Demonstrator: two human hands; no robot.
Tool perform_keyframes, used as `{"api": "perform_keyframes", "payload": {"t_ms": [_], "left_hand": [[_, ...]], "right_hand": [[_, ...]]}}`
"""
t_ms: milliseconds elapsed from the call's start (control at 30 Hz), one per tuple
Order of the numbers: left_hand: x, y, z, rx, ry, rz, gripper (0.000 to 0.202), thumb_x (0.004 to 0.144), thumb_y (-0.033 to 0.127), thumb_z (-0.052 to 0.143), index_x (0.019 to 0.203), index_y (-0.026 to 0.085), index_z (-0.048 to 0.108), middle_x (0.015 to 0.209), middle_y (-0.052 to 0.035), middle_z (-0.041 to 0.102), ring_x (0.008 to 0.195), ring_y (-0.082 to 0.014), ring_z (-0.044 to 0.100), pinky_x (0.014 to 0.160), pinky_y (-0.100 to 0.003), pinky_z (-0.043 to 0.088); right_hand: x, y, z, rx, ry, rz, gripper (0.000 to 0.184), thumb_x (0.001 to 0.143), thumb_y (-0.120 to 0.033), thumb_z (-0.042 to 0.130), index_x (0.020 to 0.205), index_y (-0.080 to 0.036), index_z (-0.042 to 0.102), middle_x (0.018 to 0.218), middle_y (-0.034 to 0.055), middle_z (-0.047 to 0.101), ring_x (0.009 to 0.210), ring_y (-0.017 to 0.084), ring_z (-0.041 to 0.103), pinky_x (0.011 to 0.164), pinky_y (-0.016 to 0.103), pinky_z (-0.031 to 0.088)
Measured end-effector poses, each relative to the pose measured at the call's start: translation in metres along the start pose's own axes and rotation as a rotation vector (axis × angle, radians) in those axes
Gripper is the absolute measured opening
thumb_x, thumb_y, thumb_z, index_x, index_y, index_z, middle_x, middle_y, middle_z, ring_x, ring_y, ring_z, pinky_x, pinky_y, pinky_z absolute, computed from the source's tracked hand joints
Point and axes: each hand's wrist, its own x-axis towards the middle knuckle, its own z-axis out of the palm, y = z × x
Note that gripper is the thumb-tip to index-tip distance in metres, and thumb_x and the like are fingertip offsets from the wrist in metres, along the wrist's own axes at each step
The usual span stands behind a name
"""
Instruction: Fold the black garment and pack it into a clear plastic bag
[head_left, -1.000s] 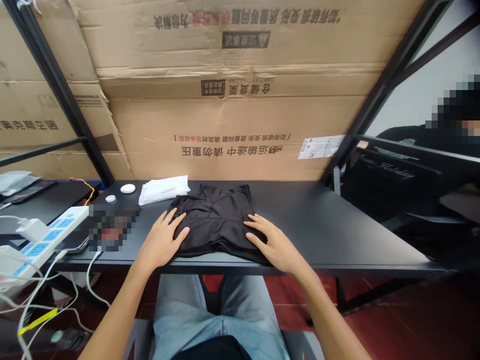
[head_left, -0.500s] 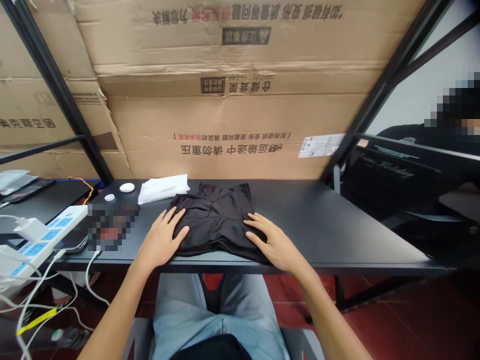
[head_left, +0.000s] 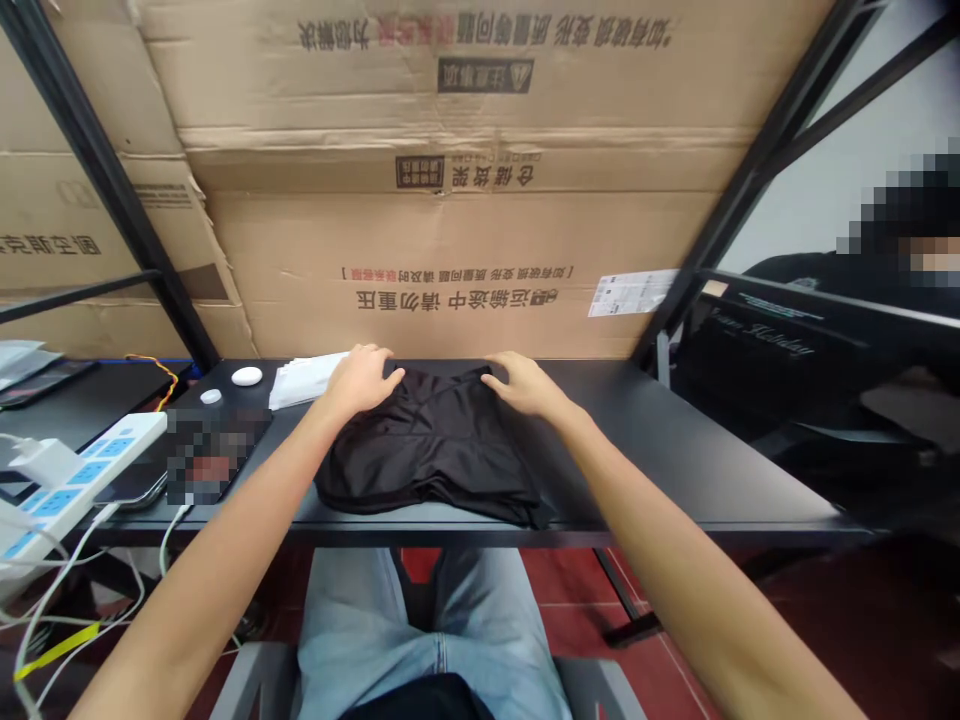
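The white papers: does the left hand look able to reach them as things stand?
Probably yes: in this view the left hand overlaps the right end of the white papers, and nothing visible blocks the way.

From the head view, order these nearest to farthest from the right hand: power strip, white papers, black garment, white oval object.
From the right hand:
1. Black garment, immediately left
2. White papers, back left
3. White oval object, farther left
4. Power strip, far left

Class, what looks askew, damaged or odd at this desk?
The cardboard behind the desk stands out: its printed lettering is upside down, and its left edge looks ragged. The black garment is wrinkled. I see no spill.
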Motion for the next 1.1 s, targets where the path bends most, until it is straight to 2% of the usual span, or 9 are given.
{"api": "perform_keyframes", "payload": {"t_ms": [67,167,400,567,700,767,867,967,1100], "left_hand": [[0.020,0.004,0.013,-0.009,-0.031,0.004,0.028,0.099,0.039,0.070,0.114,0.018,0.082,0.116,-0.0163,0.082,0.118,-0.0348,0.074,0.109,-0.047,0.056],[0.025,0.001,0.027,-0.035,-0.022,0.022,0.017,0.097,0.030,0.069,0.106,0.021,0.081,0.109,-0.0133,0.083,0.109,-0.0321,0.075,0.102,-0.044,0.058],[-0.017,-0.021,0.013,-0.151,-0.001,0.219,0.021,0.099,0.025,0.061,0.115,0.023,0.074,0.126,-0.0098,0.079,0.123,-0.0281,0.071,0.112,-0.045,0.056],[-0.055,-0.029,-0.007,-0.198,-0.238,0.484,0.025,0.104,0.040,0.060,0.118,0.027,0.076,0.140,-0.0093,0.075,0.135,-0.0277,0.068,0.120,-0.047,0.053],[-0.088,-0.027,-0.030,-0.226,-0.252,0.429,0.035,0.104,0.046,0.061,0.128,0.028,0.077,0.151,-0.0100,0.070,0.141,-0.0300,0.064,0.124,-0.051,0.050],[-0.108,-0.025,-0.041,-0.248,-0.237,0.423,0.037,0.100,0.048,0.067,0.131,0.030,0.077,0.149,-0.0096,0.070,0.139,-0.0309,0.066,0.123,-0.050,0.052],[-0.138,-0.029,-0.053,-0.213,-0.263,0.438,0.037,0.094,0.049,0.077,0.127,0.033,0.079,0.140,-0.0080,0.074,0.131,-0.0306,0.070,0.118,-0.048,0.056],[-0.159,-0.038,-0.056,-0.197,-0.292,0.430,0.025,0.098,0.044,0.074,0.121,0.035,0.080,0.135,-0.0055,0.077,0.125,-0.0279,0.072,0.114,-0.045,0.058],[-0.170,-0.049,-0.054,-0.252,-0.315,0.396,0.022,0.104,0.041,0.064,0.116,0.034,0.080,0.133,-0.0052,0.078,0.123,-0.0254,0.074,0.112,-0.042,0.059]], "right_hand": [[0.017,0.005,0.010,-0.028,-0.010,0.011,0.022,0.094,-0.026,0.078,0.114,-0.018,0.082,0.119,0.0181,0.082,0.116,0.036,0.077,0.109,0.051,0.060],[0.022,0.008,0.018,-0.014,0.019,0.013,0.015,0.093,-0.021,0.075,0.106,-0.019,0.081,0.113,0.0156,0.083,0.111,0.034,0.078,0.106,0.049,0.060],[-0.021,0.002,-0.002,0.139,0.184,-0.156,0.014,0.095,-0.022,0.065,0.101,-0.023,0.078,0.126,0.0116,0.080,0.121,0.031,0.074,0.114,0.049,0.057],[-0.066,-0.011,-0.017,0.139,-0.153,-0.331,0.018,0.098,-0.024,0.062,0.105,-0.027,0.078,0.127,0.0072,0.082,0.126,0.029,0.075,0.124,0.052,0.052],[-0.093,-0.023,-0.030,0.127,-0.212,-0.306,0.023,0.102,-0.036,0.064,0.117,-0.029,0.080,0.136,0.0070,0.079,0.135,0.031,0.071,0.130,0.054,0.046],[-0.103,-0.031,-0.041,0.146,-0.214,-0.279,0.025,0.103,-0.040,0.065,0.119,-0.030,0.081,0.141,0.0075,0.077,0.137,0.031,0.070,0.127,0.052,0.049],[-0.117,-0.043,-0.057,0.188,-0.335,-0.295,0.028,0.102,-0.049,0.071,0.118,-0.029,0.083,0.137,0.0080,0.079,0.132,0.031,0.072,0.119,0.047,0.056],[-0.126,-0.052,-0.066,0.191,-0.442,-0.317,0.028,0.101,-0.050,0.073,0.116,-0.029,0.084,0.131,0.0083,0.080,0.126,0.031,0.074,0.113,0.045,0.059],[-0.131,-0.056,-0.065,0.190,-0.465,-0.312,0.026,0.107,-0.042,0.061,0.110,-0.027,0.082,0.125,0.0088,0.081,0.119,0.029,0.076,0.106,0.043,0.061]]}}
